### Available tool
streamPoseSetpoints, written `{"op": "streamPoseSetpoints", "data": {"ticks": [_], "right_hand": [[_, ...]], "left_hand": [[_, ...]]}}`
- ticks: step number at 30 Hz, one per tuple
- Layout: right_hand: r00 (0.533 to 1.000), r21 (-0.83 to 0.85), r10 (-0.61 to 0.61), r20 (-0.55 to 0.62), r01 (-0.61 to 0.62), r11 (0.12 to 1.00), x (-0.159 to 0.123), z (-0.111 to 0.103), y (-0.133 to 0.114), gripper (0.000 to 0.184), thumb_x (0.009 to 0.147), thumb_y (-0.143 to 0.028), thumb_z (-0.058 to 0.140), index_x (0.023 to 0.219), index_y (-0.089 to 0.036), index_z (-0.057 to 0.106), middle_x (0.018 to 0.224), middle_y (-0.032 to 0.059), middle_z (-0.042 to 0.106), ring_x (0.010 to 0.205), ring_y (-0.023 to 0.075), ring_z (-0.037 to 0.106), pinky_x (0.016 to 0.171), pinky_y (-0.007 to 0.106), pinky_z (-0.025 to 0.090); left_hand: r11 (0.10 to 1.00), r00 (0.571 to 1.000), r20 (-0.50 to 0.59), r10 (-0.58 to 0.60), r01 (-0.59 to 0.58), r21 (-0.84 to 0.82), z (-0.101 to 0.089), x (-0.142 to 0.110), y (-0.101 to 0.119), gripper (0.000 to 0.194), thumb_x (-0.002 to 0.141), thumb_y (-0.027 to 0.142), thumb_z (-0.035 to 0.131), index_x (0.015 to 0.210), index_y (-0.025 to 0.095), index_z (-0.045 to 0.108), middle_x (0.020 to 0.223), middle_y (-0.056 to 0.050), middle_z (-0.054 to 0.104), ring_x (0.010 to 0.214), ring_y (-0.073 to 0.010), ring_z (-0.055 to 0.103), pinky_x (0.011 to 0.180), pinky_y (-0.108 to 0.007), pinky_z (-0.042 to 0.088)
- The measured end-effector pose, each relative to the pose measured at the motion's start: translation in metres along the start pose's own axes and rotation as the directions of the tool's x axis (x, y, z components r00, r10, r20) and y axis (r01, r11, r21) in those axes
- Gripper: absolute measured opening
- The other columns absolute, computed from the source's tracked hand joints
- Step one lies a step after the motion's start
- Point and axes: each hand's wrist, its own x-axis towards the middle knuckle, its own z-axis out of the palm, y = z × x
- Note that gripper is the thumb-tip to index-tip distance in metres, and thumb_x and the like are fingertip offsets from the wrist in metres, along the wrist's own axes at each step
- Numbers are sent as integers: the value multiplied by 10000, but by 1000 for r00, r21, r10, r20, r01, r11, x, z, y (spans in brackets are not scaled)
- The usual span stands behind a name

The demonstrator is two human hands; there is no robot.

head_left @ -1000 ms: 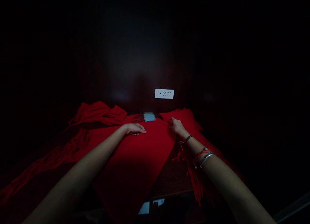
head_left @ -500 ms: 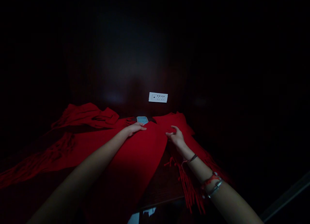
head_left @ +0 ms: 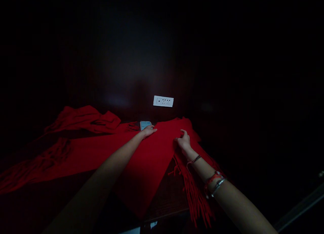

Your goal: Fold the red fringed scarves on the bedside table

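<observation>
A red fringed scarf lies spread over a dark wooden surface, its near end hanging toward me in a point. At its far edge, beside a phone, my left hand has thumb and fingers closed on the cloth; the fingertips are partly hard to make out in the dim light. My right hand rests at the scarf's right side, thumb and index finger apart, touching or just over the cloth. Bracelets circle that wrist and forearm. Long red fringe hangs below it.
A lit phone sits against the dark back wall. Above it is a white socket plate. A bunched red cloth lies at the far left. The surface's front edge shows below, with pale scraps beneath.
My left hand has moved away from me and slightly right, and the scarf's near end has drawn up with it. My right hand has barely shifted. The view has turned slightly.
</observation>
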Motion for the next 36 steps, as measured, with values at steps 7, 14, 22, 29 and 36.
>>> {"op": "streamPoseSetpoints", "data": {"ticks": [7,14,22,29,36], "right_hand": [[987,-338,-161,-26,143,930,7,-6,-1,507,653,-113,413,1159,-111,381,1114,165,369,906,222,496,797,304,399],[935,-358,-347,-72,300,884,-34,-2,-26,538,675,-206,452,1194,-147,320,1266,143,130,1079,314,319,810,439,350],[643,-277,-570,512,752,599,-100,65,-65,449,765,-318,408,1193,-196,348,1266,121,252,1141,246,246,864,415,301],[509,-167,-550,662,816,553,-106,88,-51,417,832,-412,256,1195,-238,368,1284,88,301,1173,219,239,922,477,175],[423,-53,-571,704,832,552,-98,77,-61,323,823,-365,318,1110,-260,425,1216,59,396,1162,251,243,865,563,176]], "left_hand": [[978,992,-64,-110,97,-183,-56,-45,-16,429,565,58,528,975,180,498,633,50,474,494,-39,451,474,-140,374],[968,993,-58,-106,90,-233,-111,-120,-48,452,460,1,446,877,152,534,645,60,406,482,-21,364,450,-136,323],[973,974,-224,45,8,230,-145,-138,-77,431,429,40,457,829,156,565,606,64,383,494,-52,340,426,-152,262],[857,970,-241,16,110,503,-161,-139,-80,401,499,96,517,889,156,585,627,28,486,595,-115,463,521,-185,345],[744,969,-222,-109,228,628,-152,-143,-76,599,555,449,593,1090,189,524,1203,-146,405,1144,-339,275,897,-419,241]]}}
